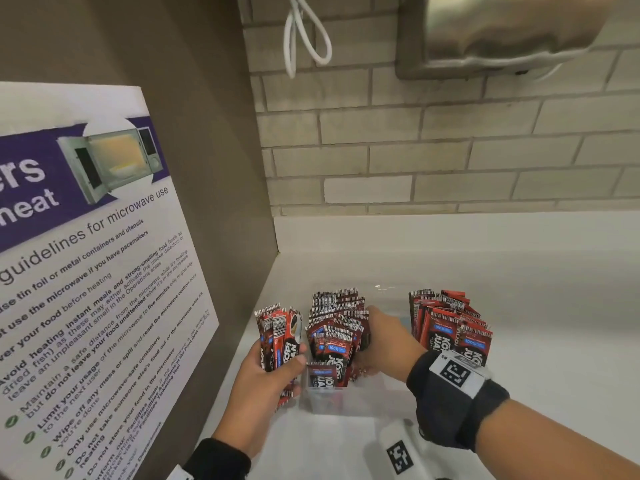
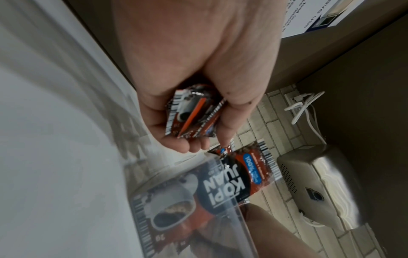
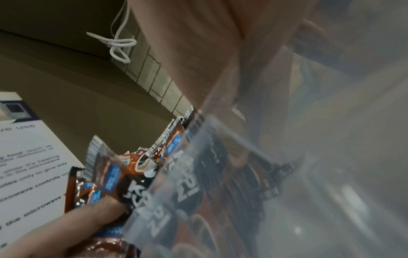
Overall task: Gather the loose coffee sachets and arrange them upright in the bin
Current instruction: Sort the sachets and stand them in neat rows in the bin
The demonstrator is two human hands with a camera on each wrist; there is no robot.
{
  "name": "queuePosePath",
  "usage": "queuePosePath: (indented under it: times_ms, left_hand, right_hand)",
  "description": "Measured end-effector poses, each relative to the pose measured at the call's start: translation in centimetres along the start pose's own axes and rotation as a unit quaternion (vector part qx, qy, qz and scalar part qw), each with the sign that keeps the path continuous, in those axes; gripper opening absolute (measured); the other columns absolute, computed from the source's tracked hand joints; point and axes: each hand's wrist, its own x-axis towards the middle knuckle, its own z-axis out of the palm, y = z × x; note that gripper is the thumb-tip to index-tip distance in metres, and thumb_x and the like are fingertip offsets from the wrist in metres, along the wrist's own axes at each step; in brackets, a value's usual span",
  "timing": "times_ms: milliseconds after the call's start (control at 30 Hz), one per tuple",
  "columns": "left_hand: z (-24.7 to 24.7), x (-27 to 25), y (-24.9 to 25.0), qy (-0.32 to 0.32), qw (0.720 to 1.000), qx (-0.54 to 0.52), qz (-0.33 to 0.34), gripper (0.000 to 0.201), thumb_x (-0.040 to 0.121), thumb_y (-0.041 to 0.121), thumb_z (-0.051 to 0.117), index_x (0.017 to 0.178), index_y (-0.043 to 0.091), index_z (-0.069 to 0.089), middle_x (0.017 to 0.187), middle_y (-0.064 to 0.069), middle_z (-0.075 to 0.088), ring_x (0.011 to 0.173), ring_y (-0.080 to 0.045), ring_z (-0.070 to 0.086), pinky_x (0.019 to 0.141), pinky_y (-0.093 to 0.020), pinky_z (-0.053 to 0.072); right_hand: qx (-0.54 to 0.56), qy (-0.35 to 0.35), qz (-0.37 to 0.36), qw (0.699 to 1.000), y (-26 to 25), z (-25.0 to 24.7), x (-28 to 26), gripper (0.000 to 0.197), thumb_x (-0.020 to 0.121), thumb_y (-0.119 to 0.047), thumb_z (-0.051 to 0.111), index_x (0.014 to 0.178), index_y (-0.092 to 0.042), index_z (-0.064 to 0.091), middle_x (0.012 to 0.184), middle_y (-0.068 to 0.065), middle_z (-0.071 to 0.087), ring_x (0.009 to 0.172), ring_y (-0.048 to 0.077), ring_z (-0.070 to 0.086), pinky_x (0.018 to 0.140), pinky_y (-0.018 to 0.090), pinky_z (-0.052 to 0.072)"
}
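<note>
My left hand (image 1: 266, 375) grips a bundle of red coffee sachets (image 1: 280, 337) upright, just left of the clear plastic bin (image 1: 325, 400). The left wrist view shows that hand (image 2: 187, 69) curled round the bundle (image 2: 189, 113), close to the bin wall (image 2: 176, 200). Several sachets (image 1: 332, 337) stand upright in the bin's left part, and another group (image 1: 450, 327) stands at its right. My right hand (image 1: 384, 341) reaches into the bin between the two groups and lies against the left one. Its fingers are hidden behind sachets. In the right wrist view it (image 3: 187, 43) is blurred behind the bin's plastic (image 3: 287, 157).
A microwave guidelines poster (image 1: 86, 271) hangs on the brown side wall at the left. A white cable (image 1: 304, 36) and a steel wall unit (image 1: 502, 32) hang on the tiled wall behind. The bin stands on a white counter (image 1: 536, 323). A white tagged device (image 1: 401, 452) lies near the front.
</note>
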Motion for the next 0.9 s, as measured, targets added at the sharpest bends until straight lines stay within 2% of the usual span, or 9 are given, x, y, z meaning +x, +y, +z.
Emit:
queuePosePath:
  times_ms: [100, 167, 233, 300, 367, 433, 567, 733, 900]
  left_hand:
    - [0.0, 0.1, 0.0, 0.004, 1.0, 0.0, 0.002, 0.032, 0.08, 0.007, 0.072, 0.108, 0.018, 0.062, 0.097, -0.01, 0.073, 0.081, -0.028, 0.063, 0.072, -0.04, 0.05]
    - [-0.1, 0.0, 0.1, 0.004, 1.0, -0.001, 0.004, 0.032, 0.079, 0.008, 0.073, 0.108, 0.019, 0.062, 0.097, -0.011, 0.072, 0.081, -0.03, 0.062, 0.074, -0.041, 0.05]
    - [-0.2, 0.0, 0.2, 0.005, 1.0, -0.002, 0.011, 0.032, 0.079, 0.009, 0.073, 0.108, 0.018, 0.063, 0.097, -0.012, 0.072, 0.081, -0.029, 0.062, 0.073, -0.041, 0.051]
    - [-0.2, -0.1, 0.4, 0.012, 1.0, -0.007, 0.017, 0.031, 0.08, 0.008, 0.072, 0.107, 0.018, 0.063, 0.095, -0.012, 0.072, 0.079, -0.027, 0.062, 0.073, -0.04, 0.051]
    - [-0.1, -0.1, 0.6, 0.018, 1.0, -0.008, 0.023, 0.031, 0.081, 0.007, 0.071, 0.108, 0.018, 0.063, 0.095, -0.011, 0.072, 0.079, -0.025, 0.062, 0.074, -0.04, 0.051]
    - [0.2, -0.1, 0.9, 0.021, 0.999, -0.005, 0.031, 0.033, 0.081, 0.007, 0.071, 0.11, 0.019, 0.062, 0.095, -0.008, 0.072, 0.082, -0.024, 0.064, 0.076, -0.041, 0.052]
    - [1.0, 0.4, 1.7, 0.013, 0.999, 0.007, 0.045, 0.035, 0.082, 0.005, 0.069, 0.113, 0.02, 0.059, 0.097, -0.003, 0.072, 0.09, -0.022, 0.067, 0.072, -0.033, 0.052]
    - [1.5, 0.7, 2.2, 0.013, 0.999, 0.012, 0.045, 0.036, 0.082, 0.005, 0.068, 0.112, 0.023, 0.059, 0.099, -0.002, 0.073, 0.094, -0.021, 0.068, 0.073, -0.031, 0.053]
    - [1.5, 0.4, 2.0, 0.021, 0.999, 0.006, 0.039, 0.036, 0.083, 0.005, 0.068, 0.112, 0.024, 0.058, 0.1, -0.002, 0.072, 0.094, -0.022, 0.068, 0.072, -0.031, 0.053]
  right_hand:
    - [-0.006, -0.017, 0.002, 1.0, 0.2, 0.0, -0.1, 0.053, 0.072, -0.005, 0.076, 0.105, -0.01, 0.035, 0.101, 0.006, 0.058, 0.094, 0.02, 0.059, 0.071, 0.027, 0.047]
    - [0.009, -0.015, 0.006, 1.0, 0.4, 0.0, -0.1, 0.051, 0.074, -0.002, 0.073, 0.106, -0.008, 0.033, 0.094, 0.003, 0.054, 0.088, 0.017, 0.056, 0.07, 0.025, 0.044]
    - [0.037, -0.003, 0.019, 0.999, 0.7, -0.1, -0.2, 0.047, 0.076, 0.001, 0.069, 0.108, -0.006, 0.036, 0.089, 0.003, 0.052, 0.079, 0.013, 0.053, 0.061, 0.022, 0.044]
    - [0.051, 0.019, 0.025, 0.998, 1.0, -0.2, -0.2, 0.036, 0.079, 0.003, 0.064, 0.103, -0.009, 0.041, 0.089, 0.005, 0.055, 0.074, 0.012, 0.052, 0.057, 0.02, 0.044]
    - [0.039, 0.051, 0.024, 0.998, 1.1, -0.2, 0.1, 0.022, 0.08, 0.003, 0.061, 0.091, -0.012, 0.048, 0.091, 0.009, 0.06, 0.079, 0.019, 0.058, 0.067, 0.028, 0.051]
    - [0.036, 0.071, 0.018, 0.997, 1.0, -0.1, 0.3, 0.016, 0.08, 0.001, 0.061, 0.079, -0.012, 0.051, 0.084, 0.011, 0.062, 0.079, 0.026, 0.062, 0.075, 0.035, 0.055]
    - [0.008, 0.079, 0.0, 0.997, 0.5, 0.0, 0.5, 0.024, 0.082, -0.004, 0.063, 0.067, -0.015, 0.049, 0.071, 0.005, 0.061, 0.071, 0.025, 0.065, 0.074, 0.037, 0.057]
    - [0.101, 0.046, 0.012, 0.994, 0.3, -0.2, 0.3, 0.027, 0.082, 0.002, 0.066, 0.066, -0.012, 0.048, 0.076, 0.016, 0.067, 0.07, 0.028, 0.071, 0.074, 0.042, 0.059]
    - [0.205, 0.026, 0.037, 0.978, 1.3, -0.6, -0.2, 0.023, 0.082, 0.014, 0.058, 0.073, -0.007, 0.054, 0.076, 0.012, 0.059, 0.068, 0.023, 0.067, 0.065, 0.029, 0.059]
